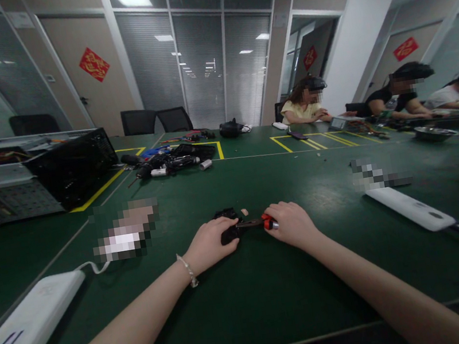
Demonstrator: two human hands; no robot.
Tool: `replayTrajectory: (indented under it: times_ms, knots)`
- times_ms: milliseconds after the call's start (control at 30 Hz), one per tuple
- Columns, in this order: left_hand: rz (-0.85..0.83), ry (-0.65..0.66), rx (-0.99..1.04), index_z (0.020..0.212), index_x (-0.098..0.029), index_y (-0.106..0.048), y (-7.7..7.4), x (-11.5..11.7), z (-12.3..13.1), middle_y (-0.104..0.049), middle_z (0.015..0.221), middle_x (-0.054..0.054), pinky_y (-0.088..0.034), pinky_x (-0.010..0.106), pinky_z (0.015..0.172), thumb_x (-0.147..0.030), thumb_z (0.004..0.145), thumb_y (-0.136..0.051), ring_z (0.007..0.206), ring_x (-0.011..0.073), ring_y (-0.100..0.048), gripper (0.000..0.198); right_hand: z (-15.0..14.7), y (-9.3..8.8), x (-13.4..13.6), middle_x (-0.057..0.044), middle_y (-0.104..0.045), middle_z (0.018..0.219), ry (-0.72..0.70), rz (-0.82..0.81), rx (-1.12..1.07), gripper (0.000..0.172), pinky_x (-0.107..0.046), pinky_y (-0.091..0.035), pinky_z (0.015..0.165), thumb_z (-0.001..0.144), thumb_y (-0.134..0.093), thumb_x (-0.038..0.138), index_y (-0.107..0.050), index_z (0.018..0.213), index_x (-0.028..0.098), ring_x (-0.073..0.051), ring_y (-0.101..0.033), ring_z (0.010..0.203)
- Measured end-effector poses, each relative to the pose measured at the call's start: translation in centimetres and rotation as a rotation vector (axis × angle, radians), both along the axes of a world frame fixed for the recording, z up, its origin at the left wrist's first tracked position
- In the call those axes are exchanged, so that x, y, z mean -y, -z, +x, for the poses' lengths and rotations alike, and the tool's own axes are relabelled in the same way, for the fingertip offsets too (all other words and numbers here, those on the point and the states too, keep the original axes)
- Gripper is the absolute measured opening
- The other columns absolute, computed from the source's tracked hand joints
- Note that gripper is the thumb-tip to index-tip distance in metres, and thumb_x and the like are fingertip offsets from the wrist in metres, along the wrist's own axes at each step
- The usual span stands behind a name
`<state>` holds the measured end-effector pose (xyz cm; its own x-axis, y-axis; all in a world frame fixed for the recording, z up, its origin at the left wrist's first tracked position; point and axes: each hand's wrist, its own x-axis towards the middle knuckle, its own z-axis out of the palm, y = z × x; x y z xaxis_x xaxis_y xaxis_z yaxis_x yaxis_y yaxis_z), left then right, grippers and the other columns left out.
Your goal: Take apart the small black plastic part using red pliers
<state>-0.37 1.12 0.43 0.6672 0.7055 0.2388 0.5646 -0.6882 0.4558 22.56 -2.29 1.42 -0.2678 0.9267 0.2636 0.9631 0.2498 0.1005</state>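
Dark green covers the wide tabletop [234, 311], and near its front edge the person's 2 hands meet over a small, irregular, glossy black part [231, 233], probably plastic. The left hand [212, 243] lies low on it, thumb and forefinger spread only by the part's own width, pinching it from 2 sides. That hold looks meant to brace the part against the table and resist the tool's force.

The right hand [292, 223] is curled closely round the red handles of a pair of long-nosed, dark metal pliers [251, 223]; how far the handles are squeezed, I cannot tell, as the fingers cover them. The tool lies nearly level across the gap between the hands, likely so that its nose can come at the part from the side.

The black part sits directly under and between the left fingers, some of it showing beyond the knuckles, and to the left of the right-hand grip. The pliers' tips reach the left fingertips; whether they bite on the part is hidden. A small, pale, pinkish-brown chip [244, 212] lies loose just beyond the tips.

A long white plastic power bank [32, 331] rests by the left forearm, well apart from the part, leaving both elbows room.
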Motion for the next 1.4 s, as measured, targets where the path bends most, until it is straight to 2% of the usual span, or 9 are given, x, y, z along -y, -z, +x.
replayTrajectory:
  times_ms: [367, 1400]
  knots:
    - [0.039, 0.009, -0.002, 0.118, -0.023, -0.050, 0.58, -0.31, 0.03, -0.054, 0.118, 0.003, -0.038, 0.035, 0.092, -0.035, 0.078, -0.053, 0.107, 0.0205, -0.051, 0.042, -0.01, 0.15, -0.07, -0.004, -0.061, 0.081, -0.005, 0.017, 0.023, 0.018, -0.028, -0.035, 0.064, 0.074, -0.049, 0.031, -0.058, 0.083, 0.019, -0.017, -0.052, 0.073]
    - [0.022, -0.005, -0.002, 0.117, -0.023, -0.050, 0.54, -0.24, 0.03, -0.054, 0.120, 0.004, -0.039, 0.037, 0.091, -0.036, 0.077, -0.053, 0.108, 0.0216, -0.050, 0.041, -0.04, 0.06, -0.08, -0.005, -0.061, 0.082, 0.005, -0.001, 0.029, 0.018, -0.028, -0.036, 0.065, 0.074, -0.050, 0.032, -0.058, 0.084, 0.018, -0.017, -0.053, 0.074]
